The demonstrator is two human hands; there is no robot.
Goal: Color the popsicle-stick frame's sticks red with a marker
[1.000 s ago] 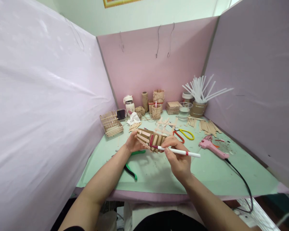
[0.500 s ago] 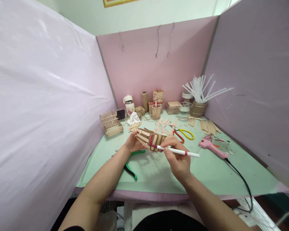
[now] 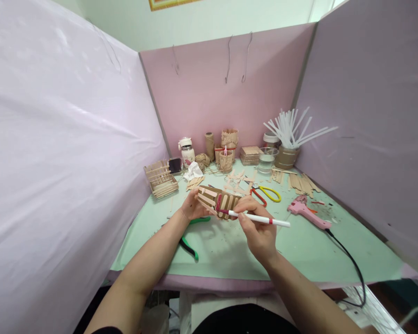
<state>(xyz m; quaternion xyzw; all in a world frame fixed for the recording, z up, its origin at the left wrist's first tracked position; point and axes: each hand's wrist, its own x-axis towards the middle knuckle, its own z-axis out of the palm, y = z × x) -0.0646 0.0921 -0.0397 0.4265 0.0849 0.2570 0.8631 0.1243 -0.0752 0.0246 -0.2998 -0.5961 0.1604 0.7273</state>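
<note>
My left hand [image 3: 192,207] is closed on the left end of a brown cardboard piece with popsicle sticks [image 3: 226,204] fixed across it, held above the table. One stick near its middle is coloured dark pink. Between the thumb and fingers of my right hand [image 3: 259,227] is a white marker [image 3: 261,219] with a red band. Its dark pink tip touches the lower end of the coloured stick. My right fingers also rest by the right end of the cardboard piece. Green-handled pliers [image 3: 190,248] lie under my left wrist.
A pink glue gun [image 3: 308,213] with a black cord lies on the right. Yellow-and-red-handled pliers [image 3: 270,194] and loose sticks [image 3: 303,183] lie behind my hands. A cup of water [image 3: 265,162] stands at the back, and a stick basket [image 3: 162,184] at the left.
The marker and my right hand have shifted very slightly to the right. My left hand and the cardboard piece hold nearly the same place.
</note>
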